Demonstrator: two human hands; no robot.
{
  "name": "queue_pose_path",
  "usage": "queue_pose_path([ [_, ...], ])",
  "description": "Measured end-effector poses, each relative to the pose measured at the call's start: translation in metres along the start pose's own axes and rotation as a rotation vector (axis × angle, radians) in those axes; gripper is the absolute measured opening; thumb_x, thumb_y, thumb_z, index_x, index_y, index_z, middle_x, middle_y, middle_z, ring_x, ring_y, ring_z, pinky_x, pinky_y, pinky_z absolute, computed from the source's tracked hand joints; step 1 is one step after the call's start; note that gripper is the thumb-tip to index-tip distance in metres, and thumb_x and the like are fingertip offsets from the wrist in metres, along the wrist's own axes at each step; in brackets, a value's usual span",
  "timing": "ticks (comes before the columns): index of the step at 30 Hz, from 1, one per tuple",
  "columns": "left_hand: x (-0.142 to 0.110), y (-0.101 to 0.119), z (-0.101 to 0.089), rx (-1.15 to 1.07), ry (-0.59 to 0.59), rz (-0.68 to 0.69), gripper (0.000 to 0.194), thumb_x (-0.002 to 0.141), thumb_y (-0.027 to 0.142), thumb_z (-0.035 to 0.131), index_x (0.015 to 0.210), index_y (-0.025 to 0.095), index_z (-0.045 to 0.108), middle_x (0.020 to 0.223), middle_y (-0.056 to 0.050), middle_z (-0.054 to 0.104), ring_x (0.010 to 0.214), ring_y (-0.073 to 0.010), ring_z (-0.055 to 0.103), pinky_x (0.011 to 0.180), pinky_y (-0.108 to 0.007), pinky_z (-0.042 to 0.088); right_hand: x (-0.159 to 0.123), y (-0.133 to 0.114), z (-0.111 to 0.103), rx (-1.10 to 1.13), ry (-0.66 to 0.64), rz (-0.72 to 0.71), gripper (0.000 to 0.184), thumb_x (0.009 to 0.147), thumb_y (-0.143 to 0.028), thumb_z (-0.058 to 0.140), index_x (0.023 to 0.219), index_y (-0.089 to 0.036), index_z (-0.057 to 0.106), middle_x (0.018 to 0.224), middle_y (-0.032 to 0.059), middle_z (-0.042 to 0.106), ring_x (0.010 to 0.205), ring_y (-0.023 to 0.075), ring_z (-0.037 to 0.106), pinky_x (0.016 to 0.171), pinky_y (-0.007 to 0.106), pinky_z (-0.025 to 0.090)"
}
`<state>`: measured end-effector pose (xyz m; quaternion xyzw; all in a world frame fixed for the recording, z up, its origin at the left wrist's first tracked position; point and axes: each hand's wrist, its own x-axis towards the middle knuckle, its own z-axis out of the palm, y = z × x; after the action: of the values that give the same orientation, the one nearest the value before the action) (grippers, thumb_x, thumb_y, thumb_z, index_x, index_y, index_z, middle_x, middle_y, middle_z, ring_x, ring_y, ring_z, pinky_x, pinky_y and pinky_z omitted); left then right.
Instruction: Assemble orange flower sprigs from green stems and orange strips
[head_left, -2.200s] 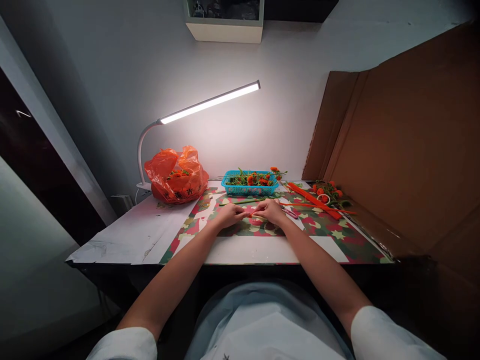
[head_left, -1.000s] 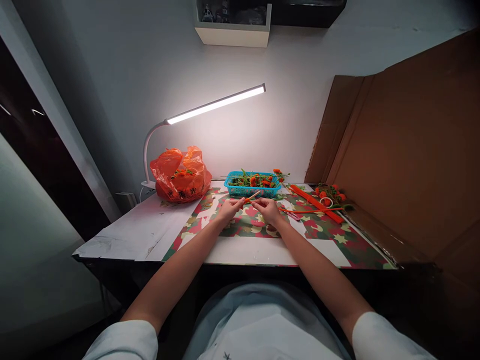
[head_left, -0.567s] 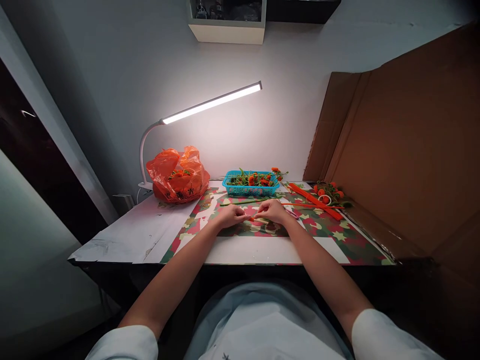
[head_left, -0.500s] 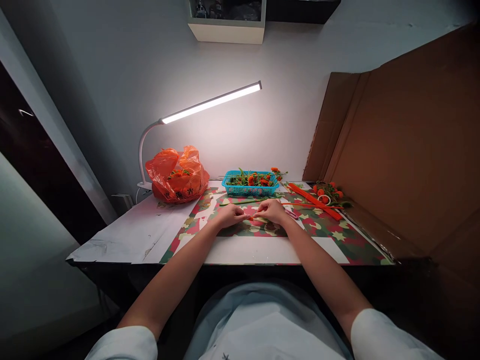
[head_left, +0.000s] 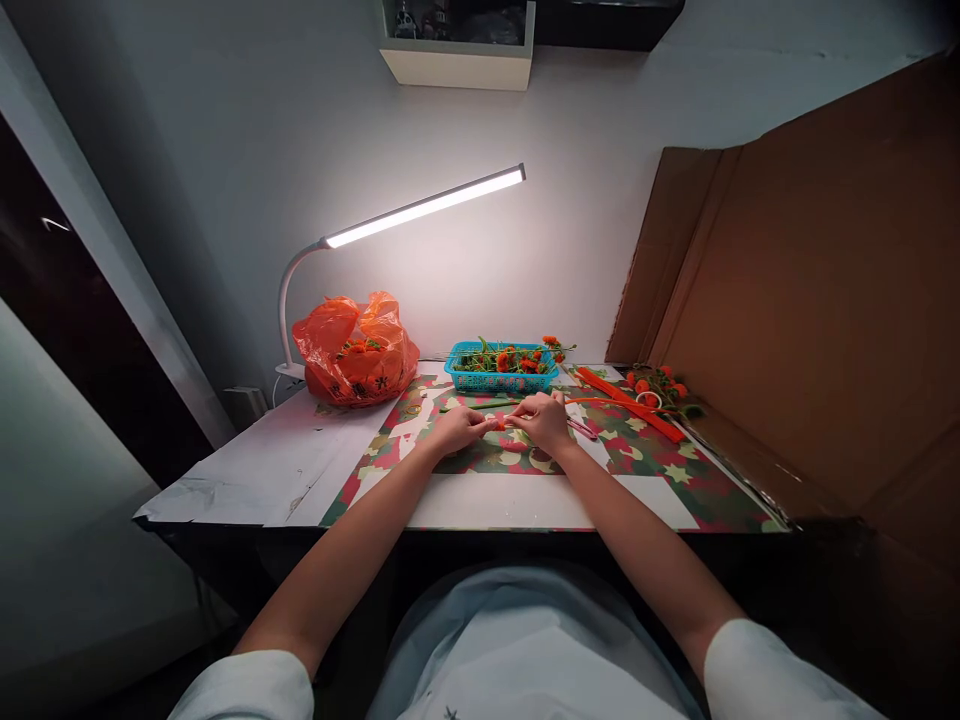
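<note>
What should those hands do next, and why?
Perhaps a small turn: the left hand could hold the orange piece steady while the right hand winds the orange strip around it. Both hands pinch close at that piece, and the strip trails off beyond the right hand, so some length seems left.

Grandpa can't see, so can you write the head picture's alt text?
A person's left hand and right hand pinch a small orange piece. Behind sit a blue basket of orange flowers, an orange bag and a lit lamp.
</note>
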<state>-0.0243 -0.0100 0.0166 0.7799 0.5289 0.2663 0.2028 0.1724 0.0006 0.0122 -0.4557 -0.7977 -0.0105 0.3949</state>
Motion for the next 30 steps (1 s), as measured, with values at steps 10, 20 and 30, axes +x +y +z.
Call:
queue_pose_path([
  [10,0.007,-0.002,0.009,0.140,0.282,-0.169,0.057,0.082,0.064,0.045,0.051,0.018,0.056,0.048,-0.003,0.052,0.051,-0.0146,0.043,0.051,-0.027,0.021,0.002,-0.003,0.004,-0.034,-0.087,-0.104,0.023,0.091,-0.031,0.055,0.080,-0.022,0.073,0.079,0.0041,0.072,0.077,0.0169,0.056,0.076,0.033,0.021],
  [20,0.007,-0.007,0.008,0.071,0.320,-0.175,0.054,0.081,0.062,0.048,0.051,0.018,0.058,0.045,-0.002,0.050,0.052,-0.0158,0.045,0.051,-0.027,0.023,0.000,-0.005,0.009,0.192,-0.103,-0.018,0.018,0.086,-0.029,0.060,0.078,-0.023,0.074,0.085,0.0045,0.074,0.082,0.0186,0.063,0.082,0.034,0.030],
  [30,0.007,-0.004,0.004,-0.289,0.278,-0.022,0.064,0.073,0.076,0.040,0.057,0.016,0.056,0.048,0.003,0.036,0.049,-0.0106,0.034,0.050,-0.024,0.026,0.010,0.005,0.004,0.796,-0.235,0.275,0.046,0.065,-0.059,0.068,0.077,-0.015,0.073,0.072,0.0050,0.067,0.066,0.0157,0.056,0.059,0.027,0.041],
])
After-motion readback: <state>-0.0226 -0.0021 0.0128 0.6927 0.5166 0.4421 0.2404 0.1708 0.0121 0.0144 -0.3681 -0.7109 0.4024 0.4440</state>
